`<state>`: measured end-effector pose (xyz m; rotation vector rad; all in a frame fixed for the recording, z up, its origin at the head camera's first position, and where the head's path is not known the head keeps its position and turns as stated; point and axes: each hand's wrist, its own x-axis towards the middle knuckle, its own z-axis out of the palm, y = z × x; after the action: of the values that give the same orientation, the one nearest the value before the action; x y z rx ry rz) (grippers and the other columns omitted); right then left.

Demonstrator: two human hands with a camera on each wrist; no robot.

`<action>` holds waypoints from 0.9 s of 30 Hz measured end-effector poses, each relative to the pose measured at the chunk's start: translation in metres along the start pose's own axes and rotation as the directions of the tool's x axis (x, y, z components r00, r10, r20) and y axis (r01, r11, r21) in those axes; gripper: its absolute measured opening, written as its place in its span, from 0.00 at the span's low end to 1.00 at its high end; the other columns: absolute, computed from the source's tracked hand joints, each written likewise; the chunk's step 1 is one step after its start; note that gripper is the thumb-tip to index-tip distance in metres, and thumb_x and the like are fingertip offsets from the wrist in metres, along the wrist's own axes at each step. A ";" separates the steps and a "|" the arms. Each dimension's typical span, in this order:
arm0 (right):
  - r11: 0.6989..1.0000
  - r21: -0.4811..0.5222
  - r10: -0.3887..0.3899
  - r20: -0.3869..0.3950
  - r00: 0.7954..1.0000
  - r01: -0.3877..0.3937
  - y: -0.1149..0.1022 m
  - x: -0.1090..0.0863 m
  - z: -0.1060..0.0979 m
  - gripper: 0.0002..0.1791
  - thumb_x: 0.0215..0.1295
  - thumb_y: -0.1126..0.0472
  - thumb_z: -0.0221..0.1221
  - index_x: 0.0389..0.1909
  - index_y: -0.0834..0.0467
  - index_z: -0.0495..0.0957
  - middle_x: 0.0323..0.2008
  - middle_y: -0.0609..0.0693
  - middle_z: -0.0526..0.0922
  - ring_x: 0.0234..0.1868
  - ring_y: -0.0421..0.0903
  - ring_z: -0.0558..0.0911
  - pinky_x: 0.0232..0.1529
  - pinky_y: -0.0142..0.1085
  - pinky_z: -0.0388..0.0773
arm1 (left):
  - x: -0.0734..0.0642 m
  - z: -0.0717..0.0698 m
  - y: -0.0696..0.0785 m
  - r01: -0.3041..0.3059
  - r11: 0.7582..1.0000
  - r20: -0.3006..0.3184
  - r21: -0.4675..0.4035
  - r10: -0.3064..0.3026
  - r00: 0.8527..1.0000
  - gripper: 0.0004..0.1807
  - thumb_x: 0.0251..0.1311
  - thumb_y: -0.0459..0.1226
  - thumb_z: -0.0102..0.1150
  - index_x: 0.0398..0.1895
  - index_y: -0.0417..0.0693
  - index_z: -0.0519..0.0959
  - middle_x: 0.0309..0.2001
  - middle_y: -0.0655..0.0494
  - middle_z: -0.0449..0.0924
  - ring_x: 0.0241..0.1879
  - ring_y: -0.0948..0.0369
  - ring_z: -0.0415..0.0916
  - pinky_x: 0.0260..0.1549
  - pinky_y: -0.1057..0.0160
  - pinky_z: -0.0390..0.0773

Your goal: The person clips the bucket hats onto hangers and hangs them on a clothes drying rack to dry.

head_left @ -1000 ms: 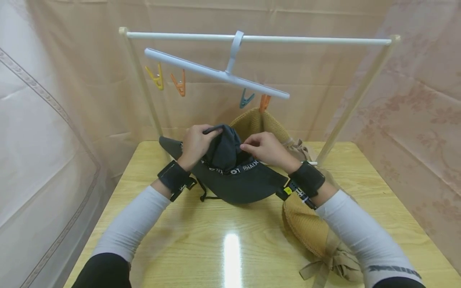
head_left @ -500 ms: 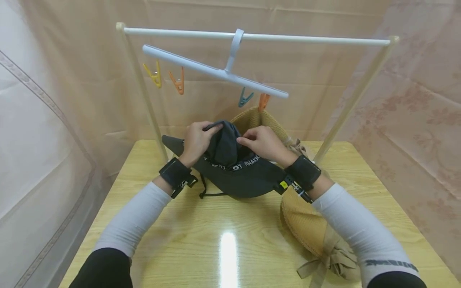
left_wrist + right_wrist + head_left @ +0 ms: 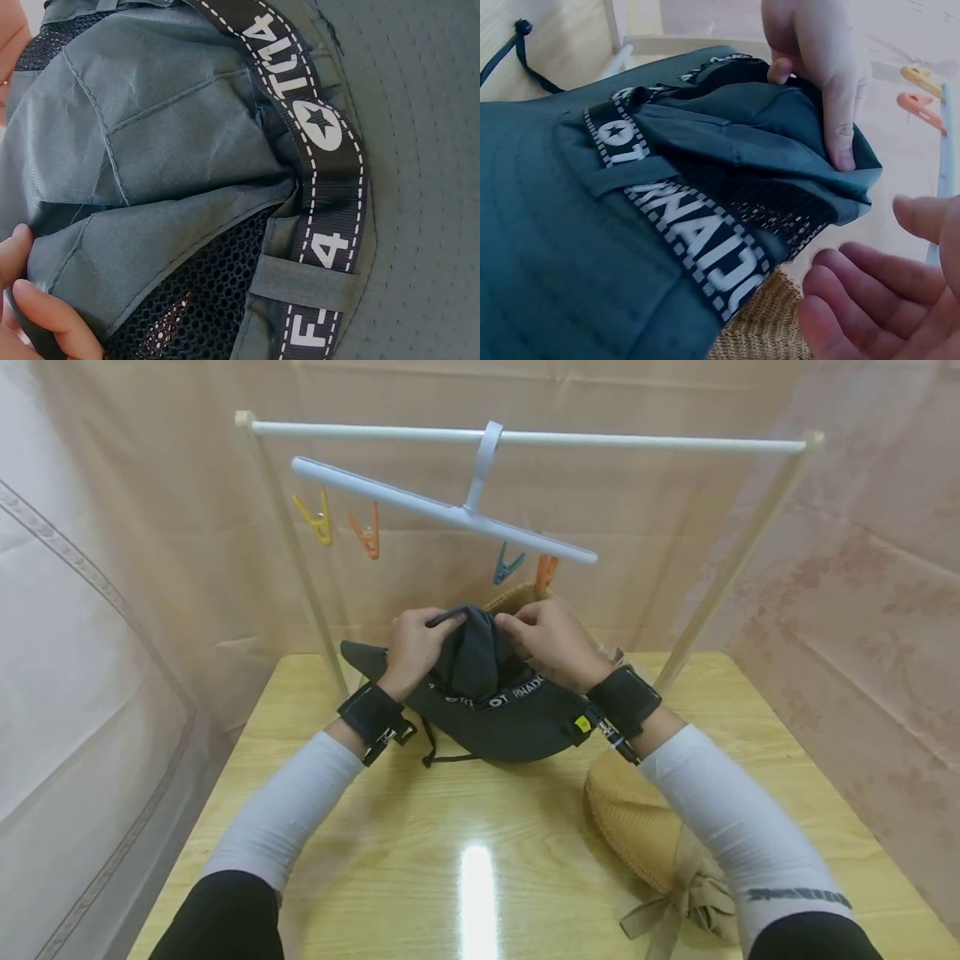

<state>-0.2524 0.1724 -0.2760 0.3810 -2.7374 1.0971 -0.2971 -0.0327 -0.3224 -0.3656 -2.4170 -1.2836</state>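
Dark hat (image 3: 495,735) held up over table (image 3: 375,860), below hanger (image 3: 442,512), just in front of straw hat (image 3: 510,599). Can't confirm brim contact with the wood. Pinching a soft crown fold with left hand (image 3: 414,647), thumb against fingers. Nothing held in right hand (image 3: 551,639): fingers loosely curled, thumb apart, just beside the crown, no contact visible in the right wrist view.

Further out: straw hat hung from right orange clip (image 3: 546,574), blue clip (image 3: 507,564) free next to it. Second straw hat (image 3: 630,806) lying near right forearm.

Weak point, probably: single pinch on a floppy fold. Could slip or sag under the brim's pull. Might also bump the straw hat and swing the already tilted hanger if pushed back.

Versus a second ago: right hand up and closer to left, brim a bit higher, straw hat more covered. Left pinch unchanged.
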 end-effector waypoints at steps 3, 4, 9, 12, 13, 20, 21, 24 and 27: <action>0.999 -0.051 0.004 -0.075 0.997 -0.008 -0.004 0.007 0.000 0.25 0.71 0.44 0.54 0.27 0.58 0.86 0.20 0.49 0.78 0.23 0.46 0.74 0.28 0.33 0.69 | 0.002 0.001 0.000 0.015 1.000 -0.001 -0.003 -0.015 1.000 0.18 0.58 0.54 0.64 0.36 0.50 0.89 0.38 0.52 0.88 0.39 0.55 0.84 0.39 0.55 0.80; 0.998 -0.058 0.007 -0.098 0.995 -0.013 -0.005 0.009 0.000 0.25 0.71 0.44 0.54 0.27 0.59 0.86 0.21 0.50 0.80 0.23 0.46 0.74 0.28 0.33 0.68 | 0.002 0.002 0.001 0.017 1.000 -0.003 -0.001 -0.017 1.000 0.18 0.58 0.54 0.64 0.36 0.50 0.89 0.37 0.52 0.88 0.38 0.55 0.84 0.39 0.56 0.80; 0.999 -0.009 0.036 -0.187 0.982 -0.038 -0.008 0.016 0.000 0.24 0.70 0.45 0.54 0.32 0.60 0.88 0.27 0.54 0.86 0.22 0.42 0.74 0.24 0.31 0.65 | 0.006 0.003 0.003 0.005 1.000 -0.003 0.030 -0.005 1.000 0.18 0.58 0.54 0.64 0.36 0.51 0.89 0.37 0.52 0.89 0.38 0.55 0.84 0.39 0.55 0.80; 0.999 -0.002 0.037 -0.236 0.971 -0.038 -0.010 0.019 -0.002 0.26 0.70 0.45 0.54 0.28 0.63 0.86 0.18 0.51 0.79 0.16 0.40 0.68 0.19 0.31 0.58 | 0.009 0.004 0.005 0.012 0.999 -0.003 0.033 -0.012 1.000 0.18 0.58 0.54 0.64 0.37 0.52 0.89 0.38 0.53 0.89 0.38 0.54 0.84 0.39 0.55 0.79; 0.999 -0.010 0.032 -0.254 0.967 -0.035 -0.011 0.020 -0.003 0.27 0.70 0.45 0.54 0.26 0.64 0.85 0.14 0.50 0.75 0.14 0.41 0.65 0.17 0.31 0.55 | 0.010 0.004 0.005 0.017 0.999 -0.007 0.031 -0.017 1.000 0.18 0.58 0.54 0.64 0.37 0.52 0.89 0.38 0.53 0.89 0.39 0.54 0.84 0.39 0.55 0.79; 0.995 -0.088 0.008 -0.350 0.937 -0.042 -0.017 0.034 -0.004 0.29 0.69 0.43 0.55 0.22 0.62 0.86 0.11 0.45 0.65 0.18 0.44 0.65 0.23 0.32 0.55 | 0.016 0.007 0.006 0.028 0.999 -0.022 0.022 -0.027 0.999 0.18 0.59 0.54 0.64 0.37 0.51 0.89 0.38 0.53 0.88 0.39 0.54 0.84 0.40 0.55 0.79; 0.993 -0.104 0.007 -0.364 0.931 -0.048 -0.017 0.036 -0.003 0.30 0.69 0.42 0.55 0.19 0.61 0.85 0.10 0.45 0.65 0.18 0.45 0.65 0.23 0.32 0.55 | 0.016 0.008 0.006 0.026 0.999 -0.022 0.018 -0.026 0.999 0.18 0.59 0.54 0.64 0.37 0.51 0.89 0.38 0.53 0.88 0.39 0.54 0.84 0.40 0.56 0.79; 0.991 -0.112 0.023 -0.400 0.916 -0.073 -0.017 0.042 -0.001 0.32 0.67 0.39 0.55 0.11 0.59 0.77 0.09 0.46 0.62 0.14 0.44 0.62 0.19 0.32 0.53 | 0.017 0.011 0.005 0.023 1.000 -0.022 0.015 -0.023 1.000 0.18 0.59 0.54 0.63 0.37 0.51 0.89 0.39 0.53 0.89 0.39 0.55 0.84 0.40 0.56 0.80; 0.990 -0.109 0.035 -0.420 0.907 -0.089 -0.017 0.047 0.001 0.33 0.66 0.38 0.56 0.07 0.56 0.71 0.07 0.44 0.62 0.09 0.41 0.60 0.14 0.31 0.51 | 0.017 0.012 0.004 0.020 1.000 -0.022 0.008 -0.020 1.000 0.17 0.59 0.53 0.63 0.37 0.51 0.89 0.39 0.53 0.89 0.39 0.55 0.84 0.40 0.57 0.80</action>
<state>-0.2920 0.1518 -0.2546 0.0306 -2.4287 0.8882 -0.3134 -0.0191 -0.3180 -0.3238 -2.4125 -1.2796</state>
